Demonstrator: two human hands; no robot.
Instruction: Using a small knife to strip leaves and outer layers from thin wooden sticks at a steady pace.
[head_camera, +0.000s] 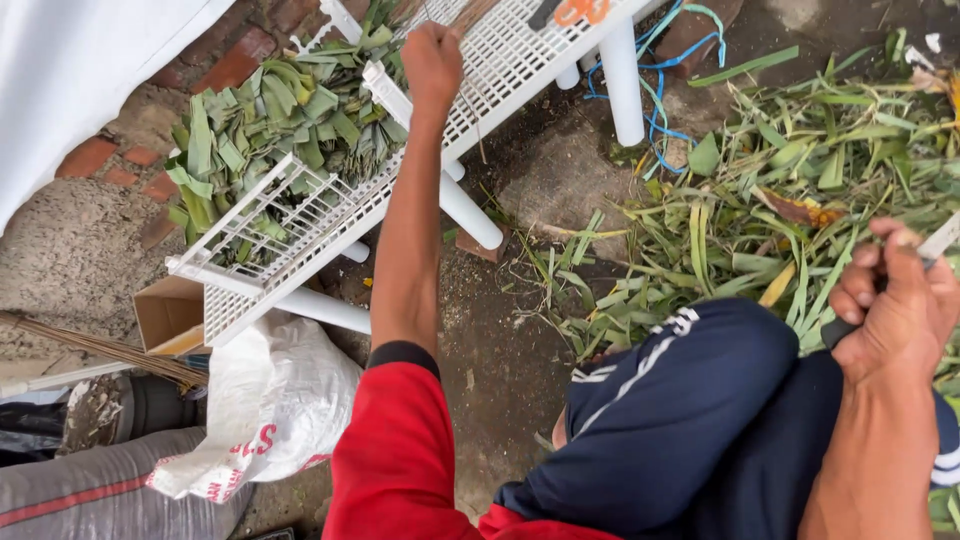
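My left hand (432, 58) reaches out over a white perforated plastic rack (510, 70) and is closed on a thin bunch of brown leaf ribs (468, 16). My right hand (893, 300) rests by my knee, gripped around the dark handle of a knife (940, 240) whose pale blade points to the right. A pile of cut green leaf strips (280, 120) lies in and behind the rack's left end. Long green leaves (790, 190) are heaped on the ground near my right hand.
A cardboard box (168, 315) and a white plastic sack (270, 400) sit below the rack. A bundle of brown sticks (100, 350) lies at left above a grey sack (90, 495). Blue cord (660, 90) trails by the rack's white legs (622, 80). Brick paving at top left.
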